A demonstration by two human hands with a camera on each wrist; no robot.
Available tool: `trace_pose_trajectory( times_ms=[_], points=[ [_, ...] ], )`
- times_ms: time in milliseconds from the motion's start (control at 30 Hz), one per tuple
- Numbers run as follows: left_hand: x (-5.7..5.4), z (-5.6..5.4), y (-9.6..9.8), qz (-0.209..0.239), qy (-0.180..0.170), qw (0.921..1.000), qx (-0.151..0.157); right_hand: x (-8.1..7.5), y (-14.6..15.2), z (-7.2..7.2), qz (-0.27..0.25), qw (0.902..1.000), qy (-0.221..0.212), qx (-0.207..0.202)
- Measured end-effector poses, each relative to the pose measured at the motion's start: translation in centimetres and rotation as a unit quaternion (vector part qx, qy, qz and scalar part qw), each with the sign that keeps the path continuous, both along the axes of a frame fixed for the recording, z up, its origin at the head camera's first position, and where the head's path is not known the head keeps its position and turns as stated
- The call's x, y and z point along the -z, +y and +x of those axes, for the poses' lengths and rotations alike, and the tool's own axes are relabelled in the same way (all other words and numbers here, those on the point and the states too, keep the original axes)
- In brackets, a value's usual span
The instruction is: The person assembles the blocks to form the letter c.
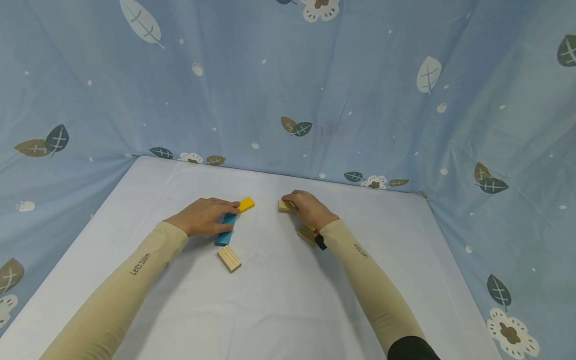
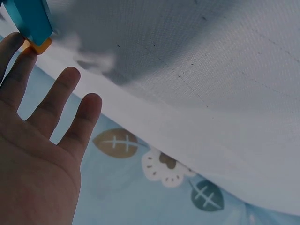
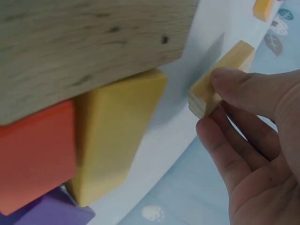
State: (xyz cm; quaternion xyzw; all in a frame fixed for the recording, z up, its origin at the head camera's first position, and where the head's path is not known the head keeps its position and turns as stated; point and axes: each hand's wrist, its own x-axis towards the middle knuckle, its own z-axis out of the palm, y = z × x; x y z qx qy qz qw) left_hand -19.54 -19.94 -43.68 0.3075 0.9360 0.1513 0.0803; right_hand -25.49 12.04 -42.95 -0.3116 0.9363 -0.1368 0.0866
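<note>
My left hand [image 1: 203, 216] reaches over a blue block [image 1: 223, 236], its thumb on the block and its fingertips at a yellow-orange block [image 1: 246, 204] at the far end. The left wrist view shows these fingers extended, with fingertips touching the orange block [image 2: 41, 47] beside the blue one [image 2: 32, 21]; the thumb is out of that view. My right hand [image 1: 310, 209] pinches a small plain wooden block [image 3: 222, 77] between thumb and fingers, close over the white table. Below the right wrist stands a group of blocks, partly hidden in the head view.
A grooved wooden block [image 1: 229, 258] lies nearer me, by the blue block. The right wrist view shows a large wooden block [image 3: 103, 42] over red [image 3: 35, 159], yellow [image 3: 117, 136] and purple [image 3: 54, 208] blocks. A patterned blue curtain [image 1: 252, 100] borders the white table [image 1: 279, 310].
</note>
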Motion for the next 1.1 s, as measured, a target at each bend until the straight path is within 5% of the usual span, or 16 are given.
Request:
trace_pose_trajectory(
  times_ms=[567,1100],
  points=[
    [-0.3,0.2,0.1,0.002,-0.001,1.0,-0.001,-0.3,-2.9,-0.3,-0.032,0.9971,0.064,-0.026],
    [-0.1,0.1,-0.1,0.008,-0.004,1.0,-0.003,1.2,-5.9,-0.3,-0.009,0.9989,0.044,-0.012]
  ],
)
